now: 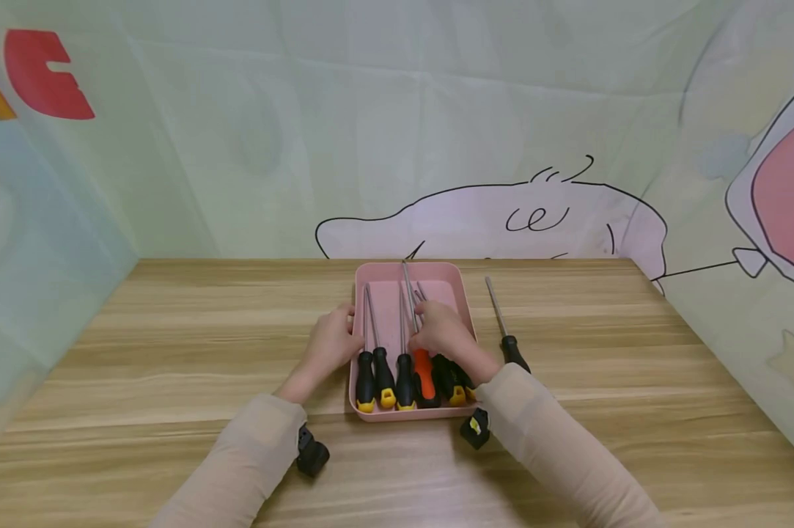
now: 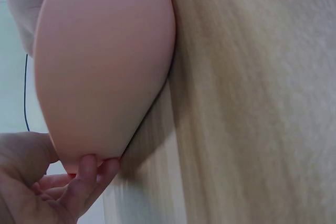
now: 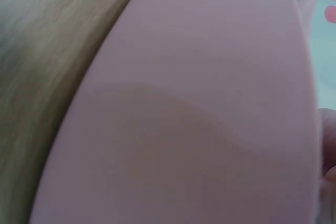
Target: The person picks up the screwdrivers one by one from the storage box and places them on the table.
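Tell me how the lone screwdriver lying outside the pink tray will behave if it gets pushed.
The screwdriver has a rounded black handle and a thin straight shaft, so it would probably roll across the smooth table rather than slide. It looks stiff, not floppy. The thick handle probably makes it handle-heavy, so a push on the shaft may pivot it.

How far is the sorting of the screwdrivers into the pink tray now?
Mostly done: several screwdrivers lie in the pink tray. In hand: the right hand rests on the shafts inside, while the left hand touches the tray's left side. Left: one black-handled screwdriver on the table.
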`<state>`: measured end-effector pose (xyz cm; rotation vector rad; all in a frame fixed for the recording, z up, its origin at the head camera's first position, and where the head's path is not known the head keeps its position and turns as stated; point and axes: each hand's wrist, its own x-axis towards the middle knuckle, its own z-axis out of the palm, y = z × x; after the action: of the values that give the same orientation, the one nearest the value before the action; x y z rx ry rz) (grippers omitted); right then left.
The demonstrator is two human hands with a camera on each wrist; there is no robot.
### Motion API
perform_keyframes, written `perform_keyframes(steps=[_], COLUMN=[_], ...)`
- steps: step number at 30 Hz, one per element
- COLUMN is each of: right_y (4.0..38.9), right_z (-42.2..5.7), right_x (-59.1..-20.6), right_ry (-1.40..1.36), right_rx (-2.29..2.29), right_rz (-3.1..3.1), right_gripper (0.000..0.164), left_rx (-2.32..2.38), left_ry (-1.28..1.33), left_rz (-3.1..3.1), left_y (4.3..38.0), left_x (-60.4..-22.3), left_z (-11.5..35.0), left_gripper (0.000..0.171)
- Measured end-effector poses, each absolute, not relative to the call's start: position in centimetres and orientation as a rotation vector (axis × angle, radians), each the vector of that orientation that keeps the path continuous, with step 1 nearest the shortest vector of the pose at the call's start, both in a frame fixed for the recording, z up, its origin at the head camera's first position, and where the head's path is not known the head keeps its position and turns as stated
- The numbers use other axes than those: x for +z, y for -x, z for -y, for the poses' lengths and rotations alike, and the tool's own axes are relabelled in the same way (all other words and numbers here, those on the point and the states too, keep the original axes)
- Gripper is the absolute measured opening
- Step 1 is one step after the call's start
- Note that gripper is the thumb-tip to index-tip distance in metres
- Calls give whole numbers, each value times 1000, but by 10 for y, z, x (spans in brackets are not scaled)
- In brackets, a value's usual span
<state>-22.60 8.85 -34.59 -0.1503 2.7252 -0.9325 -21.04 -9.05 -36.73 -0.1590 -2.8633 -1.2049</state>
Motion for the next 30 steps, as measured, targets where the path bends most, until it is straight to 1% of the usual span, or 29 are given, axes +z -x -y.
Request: perform_keyframes(steps=[10, 20, 30], right_y=[226, 226, 230], right_z=[-89, -97, -105], right_x=[-347, -345, -343], right_ry=[141, 118, 110], right_rx=[-1036, -1286, -1486], right_rz=[-2657, -2500, -2320], right_gripper=[59, 64, 59], left_rx=[-1223, -1213, -1188], left_ry=[143, 129, 135], left_rz=[2883, 2884, 2885], left_y=[211, 211, 212], left_x=[-368, -371, -370], left_z=[91, 91, 91], left_gripper=[37, 37, 38])
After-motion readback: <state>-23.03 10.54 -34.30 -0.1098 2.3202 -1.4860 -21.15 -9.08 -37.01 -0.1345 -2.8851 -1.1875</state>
